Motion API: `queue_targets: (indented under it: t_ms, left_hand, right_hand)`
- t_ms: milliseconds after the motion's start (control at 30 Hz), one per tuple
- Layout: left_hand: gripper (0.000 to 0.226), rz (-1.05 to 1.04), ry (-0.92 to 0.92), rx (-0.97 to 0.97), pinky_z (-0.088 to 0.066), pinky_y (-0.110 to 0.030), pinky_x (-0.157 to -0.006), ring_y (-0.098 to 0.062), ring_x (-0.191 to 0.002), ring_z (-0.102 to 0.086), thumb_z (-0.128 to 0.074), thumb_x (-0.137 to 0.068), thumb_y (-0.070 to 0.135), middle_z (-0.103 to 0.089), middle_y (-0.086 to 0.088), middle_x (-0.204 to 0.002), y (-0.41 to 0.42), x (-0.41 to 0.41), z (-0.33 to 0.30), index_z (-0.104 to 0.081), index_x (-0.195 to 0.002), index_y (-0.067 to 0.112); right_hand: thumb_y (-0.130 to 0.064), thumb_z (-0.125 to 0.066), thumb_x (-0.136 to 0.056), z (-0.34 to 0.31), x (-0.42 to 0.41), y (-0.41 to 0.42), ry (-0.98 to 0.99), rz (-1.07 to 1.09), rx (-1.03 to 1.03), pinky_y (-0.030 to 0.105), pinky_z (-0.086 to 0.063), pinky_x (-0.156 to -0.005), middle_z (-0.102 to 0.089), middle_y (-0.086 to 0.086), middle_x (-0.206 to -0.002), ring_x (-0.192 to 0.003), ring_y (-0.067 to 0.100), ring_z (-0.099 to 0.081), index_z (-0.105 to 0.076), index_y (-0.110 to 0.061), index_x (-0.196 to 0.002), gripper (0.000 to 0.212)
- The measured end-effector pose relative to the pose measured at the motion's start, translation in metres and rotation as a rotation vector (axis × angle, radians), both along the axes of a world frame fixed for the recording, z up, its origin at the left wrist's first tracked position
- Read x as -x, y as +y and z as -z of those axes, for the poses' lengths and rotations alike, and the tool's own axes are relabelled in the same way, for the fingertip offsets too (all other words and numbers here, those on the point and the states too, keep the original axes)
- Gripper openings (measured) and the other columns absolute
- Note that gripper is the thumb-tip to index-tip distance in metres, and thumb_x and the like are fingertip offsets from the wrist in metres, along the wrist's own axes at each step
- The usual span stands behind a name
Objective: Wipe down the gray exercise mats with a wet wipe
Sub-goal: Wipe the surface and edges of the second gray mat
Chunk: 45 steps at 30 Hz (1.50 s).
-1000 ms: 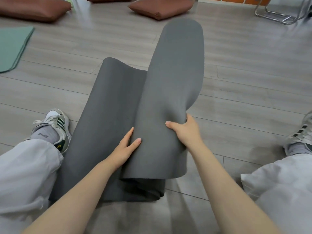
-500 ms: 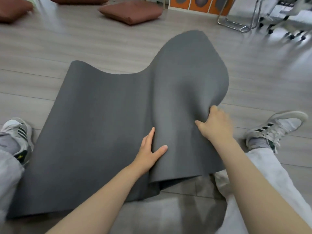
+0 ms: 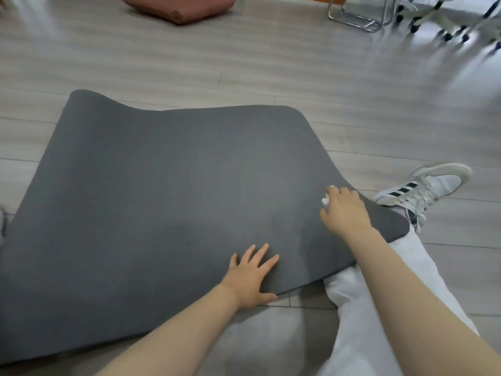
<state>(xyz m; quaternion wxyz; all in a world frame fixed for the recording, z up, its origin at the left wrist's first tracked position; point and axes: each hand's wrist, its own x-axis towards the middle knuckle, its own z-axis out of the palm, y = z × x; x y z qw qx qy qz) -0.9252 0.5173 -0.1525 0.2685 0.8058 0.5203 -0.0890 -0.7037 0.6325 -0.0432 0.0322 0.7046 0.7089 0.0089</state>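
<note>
Mat (image 3: 162, 202) lies crosswise, left hand (image 3: 248, 278) spread flat, right hand (image 3: 345, 210) pinching wipe (image 3: 325, 200).

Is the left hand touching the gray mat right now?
Touching. The head view shows the left hand lying flat, fingers spread, on the gray mat near its front edge.

No readable text, labels, brands or numbers anywhere in view.
</note>
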Motion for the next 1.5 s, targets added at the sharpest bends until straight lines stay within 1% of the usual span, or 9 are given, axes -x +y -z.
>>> queue_targets:
  t_ms: [167, 333, 533, 733, 867, 1067, 1167, 1300, 1500]
  left_hand:
    - [0.095, 0.103, 0.214, 0.104, -0.001, -0.062, -0.118, -0.028, -0.151, 0.015, -0.058, -0.090, 0.057, 0.020, 0.004, -0.164, -0.001, -0.005, 0.010, 0.008, -0.156, 0.038]
    - [0.082, 0.072, 0.061, 0.216, -0.007, -0.048, -0.123, -0.022, -0.153, 0.001, -0.056, -0.092, 0.055, 0.003, 0.003, -0.166, 0.024, 0.013, -0.009, -0.012, -0.157, 0.034]
    - [0.071, -0.191, 0.200, 0.100, -0.018, -0.043, -0.121, -0.028, -0.151, -0.013, -0.048, -0.097, 0.046, -0.007, 0.000, -0.166, 0.018, 0.121, -0.010, -0.015, -0.157, 0.027]
    - [0.070, -0.469, 0.357, 0.070, -0.013, -0.047, -0.121, -0.025, -0.151, -0.010, -0.046, -0.097, 0.043, -0.007, 0.002, -0.166, -0.016, 0.251, -0.015, -0.017, -0.157, 0.025]
    - [0.065, -0.683, 0.418, -0.128, -0.007, -0.054, -0.121, -0.025, -0.152, -0.004, -0.046, -0.095, 0.043, -0.009, 0.003, -0.165, -0.043, 0.329, -0.018, -0.024, -0.154, 0.025]
    - [0.060, -1.229, 0.062, -0.273, -0.026, -0.055, -0.115, -0.040, -0.144, -0.023, -0.047, -0.099, 0.039, -0.020, -0.014, -0.161, -0.060, 0.393, -0.019, -0.028, -0.153, 0.021]
    - [0.055, -1.291, -0.028, -0.329, -0.032, -0.052, -0.109, -0.047, -0.130, -0.040, -0.048, -0.101, 0.032, -0.037, -0.023, -0.150, -0.065, 0.404, -0.009, -0.034, -0.151, 0.013]
    - [0.075, -1.315, -0.079, -0.194, -0.032, -0.046, -0.108, -0.044, -0.129, -0.045, -0.067, -0.088, 0.042, -0.051, -0.015, -0.143, -0.070, 0.437, 0.000, -0.030, -0.150, 0.020]
    - [0.073, -1.214, 0.047, -0.413, -0.034, -0.051, -0.106, -0.044, -0.125, -0.041, -0.068, -0.089, 0.035, -0.043, -0.021, -0.145, -0.080, 0.425, 0.027, -0.035, -0.152, 0.020]
  right_hand:
    - [-0.027, -0.037, -0.098, 0.037, 0.019, -0.019, 0.092, -0.021, 0.338, 0.042, -0.041, -0.091, -0.049, 0.017, -0.127, -0.116, 0.037, -0.044, -0.044, -0.005, -0.129, 0.038]
    - [-0.027, -0.028, -0.102, 0.039, 0.042, -0.025, 0.325, -0.014, 0.356, 0.038, -0.040, -0.085, -0.062, 0.013, -0.106, -0.097, 0.036, -0.054, -0.050, -0.008, -0.088, 0.033]
    - [-0.014, -0.048, -0.093, 0.032, 0.084, -0.027, 0.825, 0.129, 0.290, 0.011, -0.040, -0.052, -0.058, -0.010, -0.092, -0.071, -0.006, -0.054, -0.057, -0.028, -0.109, 0.023]
    - [-0.004, -0.052, -0.082, 0.048, 0.172, -0.031, 1.151, 0.201, 0.255, 0.045, -0.059, -0.069, -0.062, 0.009, -0.095, -0.078, 0.029, -0.066, -0.045, -0.018, -0.102, 0.025]
    - [-0.021, -0.057, -0.081, 0.056, 0.243, -0.036, 1.172, 0.117, 0.324, 0.047, -0.055, -0.084, -0.068, 0.000, -0.090, -0.089, 0.024, -0.067, -0.062, -0.018, -0.083, 0.006]
    - [-0.021, -0.050, -0.094, 0.056, 0.335, -0.050, 1.158, -0.006, 0.391, 0.024, -0.049, -0.074, -0.066, -0.007, -0.094, -0.085, 0.008, -0.061, -0.069, -0.017, -0.095, 0.020]
    - [-0.004, -0.053, -0.084, 0.055, 0.353, -0.050, 1.315, 0.068, 0.434, 0.036, -0.054, -0.087, -0.070, -0.001, -0.099, -0.093, 0.018, -0.067, -0.061, -0.017, -0.113, 0.032]
    - [-0.001, -0.058, -0.081, 0.058, 0.397, -0.040, 1.311, 0.218, 0.552, 0.030, -0.049, -0.084, -0.067, 0.001, -0.102, -0.094, 0.020, -0.064, -0.052, -0.016, -0.122, 0.044]
    - [-0.010, -0.064, -0.080, 0.074, 0.489, -0.018, 1.242, 0.174, 0.409, 0.028, -0.052, -0.084, -0.068, -0.001, -0.097, -0.093, 0.017, -0.065, -0.059, -0.020, -0.098, 0.021]
